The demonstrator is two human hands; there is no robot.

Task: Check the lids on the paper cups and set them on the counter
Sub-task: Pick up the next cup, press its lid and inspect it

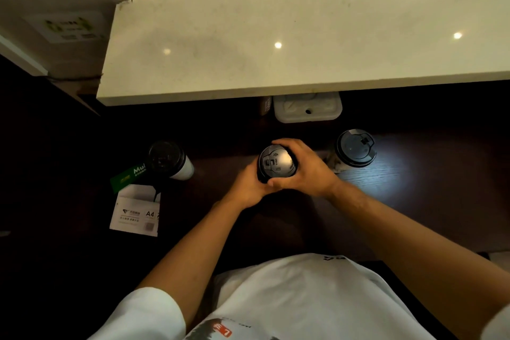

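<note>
Middle cup (277, 164), black lid (276, 160) on, held over the dark surface (386, 182) by both hands: left hand (248, 186) grips its side from below, right hand (305, 167) curls round the lid rim. Left cup (169, 160) and right cup (354, 150) stand lidded, well apart. Pale counter (276, 63) lies beyond.

The middle cup's (276, 164) body is hidden by both hands; behind it, the white box (307, 109) is partly covered by the counter (276, 36).
</note>
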